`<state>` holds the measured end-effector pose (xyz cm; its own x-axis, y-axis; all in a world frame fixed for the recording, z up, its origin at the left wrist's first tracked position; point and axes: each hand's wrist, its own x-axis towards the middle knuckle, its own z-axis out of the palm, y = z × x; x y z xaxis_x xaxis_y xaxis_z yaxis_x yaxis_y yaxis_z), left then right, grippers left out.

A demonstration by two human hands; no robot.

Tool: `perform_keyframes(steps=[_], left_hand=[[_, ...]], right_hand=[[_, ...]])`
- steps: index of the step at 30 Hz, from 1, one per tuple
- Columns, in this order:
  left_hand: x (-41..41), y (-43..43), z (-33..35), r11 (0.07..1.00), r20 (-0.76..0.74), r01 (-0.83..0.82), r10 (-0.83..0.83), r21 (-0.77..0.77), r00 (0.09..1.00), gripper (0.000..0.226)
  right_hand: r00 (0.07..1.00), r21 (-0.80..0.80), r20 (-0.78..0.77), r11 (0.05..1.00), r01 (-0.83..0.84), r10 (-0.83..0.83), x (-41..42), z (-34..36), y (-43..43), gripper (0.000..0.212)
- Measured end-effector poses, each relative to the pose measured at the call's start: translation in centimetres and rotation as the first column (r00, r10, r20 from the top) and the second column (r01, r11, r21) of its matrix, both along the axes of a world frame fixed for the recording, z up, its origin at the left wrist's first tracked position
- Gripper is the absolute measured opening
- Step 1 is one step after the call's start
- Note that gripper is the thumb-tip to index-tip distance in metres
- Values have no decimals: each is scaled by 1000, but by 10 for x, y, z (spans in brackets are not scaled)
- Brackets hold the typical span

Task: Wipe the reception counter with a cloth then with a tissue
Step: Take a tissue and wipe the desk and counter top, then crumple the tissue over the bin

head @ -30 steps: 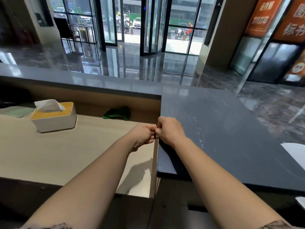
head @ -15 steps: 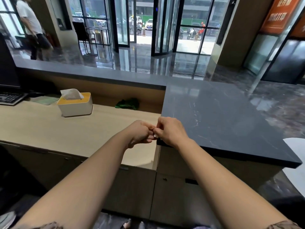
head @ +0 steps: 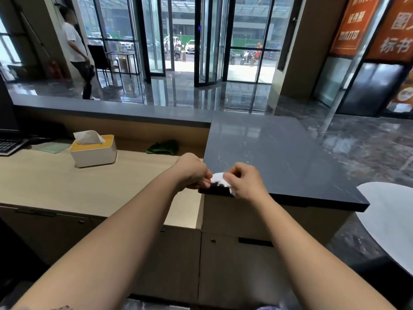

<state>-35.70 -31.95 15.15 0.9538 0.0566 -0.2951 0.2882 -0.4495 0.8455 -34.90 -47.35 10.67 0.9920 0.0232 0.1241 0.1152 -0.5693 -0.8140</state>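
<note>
Both hands meet at the near left corner of the dark counter [head: 279, 157], with a small white tissue [head: 218, 177] stretched between them. The left hand [head: 193, 172] pinches one edge of it and the right hand [head: 244, 184] grips the other, most likely to unfold or flatten it before wiping. The tissue sits right at the fingertips of both hands, just over the counter's front edge, though blur makes it hard to tell whether it touches the surface.

The green cloth [head: 163, 148] lies bunched on the lower wooden desk [head: 44, 182] against the back panel, well apart from either hand, which suggests the cloth pass is finished. The tissue box [head: 93, 151] stands further left on that desk.
</note>
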Motion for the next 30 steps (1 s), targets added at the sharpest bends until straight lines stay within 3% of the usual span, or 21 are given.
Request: perform_keyframes(steps=[3, 7, 14, 21, 30], left_hand=[[2, -20, 1, 998, 42, 3, -1, -55, 999, 15], [2, -48, 2, 983, 54, 25, -16, -179, 998, 9], [8, -89, 1, 963, 69, 119, -106, -243, 992, 15], [16, -129, -4, 939, 72, 270, -261, -211, 963, 21], [-10, -162, -47, 875, -31, 464, -472, -140, 881, 20]], right_hand=[[990, 296, -32, 945, 141, -137, -1, 11, -26, 25], [967, 451, -57, 858, 247, -249, 2, 18, -51, 24], [936, 530, -72, 782, 328, -343, -5, 8, -77, 20], [890, 609, -72, 687, 396, -450, -26, 3, -102, 14], [806, 665, -269, 503, 551, -527, -81, -43, -133, 14]])
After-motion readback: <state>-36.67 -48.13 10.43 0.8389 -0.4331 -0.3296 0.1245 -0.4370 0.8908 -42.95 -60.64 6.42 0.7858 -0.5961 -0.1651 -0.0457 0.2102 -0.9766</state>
